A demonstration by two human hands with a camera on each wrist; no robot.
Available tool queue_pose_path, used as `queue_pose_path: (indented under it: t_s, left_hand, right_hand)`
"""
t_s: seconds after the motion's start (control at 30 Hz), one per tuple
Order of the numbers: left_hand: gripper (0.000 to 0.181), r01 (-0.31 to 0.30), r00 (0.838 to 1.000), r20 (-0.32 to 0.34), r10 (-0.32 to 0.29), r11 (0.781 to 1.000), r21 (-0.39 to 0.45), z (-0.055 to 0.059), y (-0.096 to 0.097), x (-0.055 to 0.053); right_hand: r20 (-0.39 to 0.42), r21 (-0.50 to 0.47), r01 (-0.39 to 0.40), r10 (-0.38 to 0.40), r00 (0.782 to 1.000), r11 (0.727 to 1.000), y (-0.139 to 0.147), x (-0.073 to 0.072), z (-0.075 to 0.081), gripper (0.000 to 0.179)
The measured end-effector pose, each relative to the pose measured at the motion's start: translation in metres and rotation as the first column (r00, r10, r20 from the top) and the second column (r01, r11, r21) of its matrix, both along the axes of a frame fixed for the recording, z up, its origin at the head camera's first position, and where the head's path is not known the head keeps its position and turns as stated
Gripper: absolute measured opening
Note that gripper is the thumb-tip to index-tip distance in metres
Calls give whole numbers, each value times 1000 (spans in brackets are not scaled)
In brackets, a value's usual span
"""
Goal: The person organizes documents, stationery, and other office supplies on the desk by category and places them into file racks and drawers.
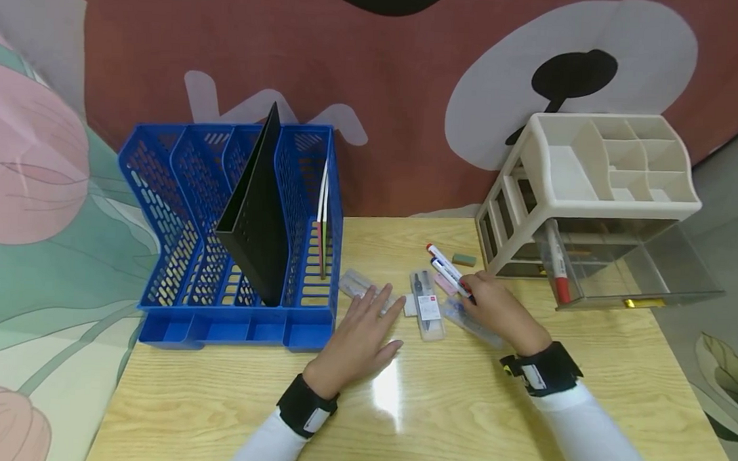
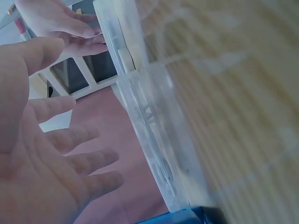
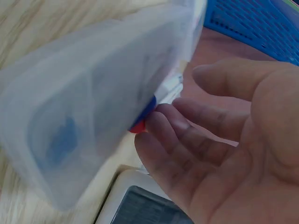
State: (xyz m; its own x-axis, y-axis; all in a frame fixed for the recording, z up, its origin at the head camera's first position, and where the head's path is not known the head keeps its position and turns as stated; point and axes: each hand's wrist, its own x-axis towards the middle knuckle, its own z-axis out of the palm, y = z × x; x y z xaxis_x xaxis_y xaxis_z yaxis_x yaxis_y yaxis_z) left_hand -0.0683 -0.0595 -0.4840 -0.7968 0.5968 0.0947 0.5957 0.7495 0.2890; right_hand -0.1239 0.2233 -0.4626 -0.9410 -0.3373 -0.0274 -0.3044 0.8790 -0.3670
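My left hand (image 1: 357, 342) is spread over the table, its fingertips above a clear plastic case (image 1: 352, 283) beside the blue rack. My right hand (image 1: 497, 309) reaches to two white markers (image 1: 448, 268), one red-ended and one blue-ended. In the right wrist view, its fingertips touch their ends (image 3: 139, 125) while the thumb stands apart. A frosted case (image 3: 88, 93) looms close in front there. Between the hands lie a clear case with a compass (image 1: 420, 286) and a white eraser (image 1: 410, 305). A pink eraser (image 1: 444, 283) and a green eraser (image 1: 463, 259) sit near the markers.
A blue slotted rack (image 1: 237, 326) on the left holds a black folder (image 1: 262, 233) and thin booklets (image 1: 322, 222). On the right, a cream desk organizer (image 1: 620, 209) has its clear drawer (image 1: 678, 299) pulled out, with a red-capped marker (image 1: 557, 261) inside.
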Motion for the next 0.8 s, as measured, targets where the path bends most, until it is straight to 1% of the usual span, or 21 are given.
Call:
queue_pose_path:
  t_s: [0.1,0.23,0.43,0.57,0.67,0.8]
  left_hand:
    - [72,0,1000,12,0,1000,-3,0,4,0]
    - [70,3,1000,11,-3,1000,-3,1,7,-1]
    - [70,-1,1000,16,1,1000,-8,1,9,-1]
    - [71,-7,1000,8,7,1000,10,1,9,-1]
    - [71,-10,1000,5,10,1000,16,2,9,-2]
    - [71,-22,1000,13,22,1000,17,4,8,-1]
  right_hand:
    - [-15,21,9,-9,1000,1000,-1,-2,-6,35]
    - [-32,50,22,-21,999,999,-5,-6,-11,35]
    - [-10,76,83,-82,997,994,-7,-11,-16,35]
    - [-12,94,100,-100,995,990,-7,-13,-18,35]
    - [-18,83,111,-109,994,990,-6,-13,-17,30]
    - [-45,13,129,-129,991,992,-6,-8,-10,22]
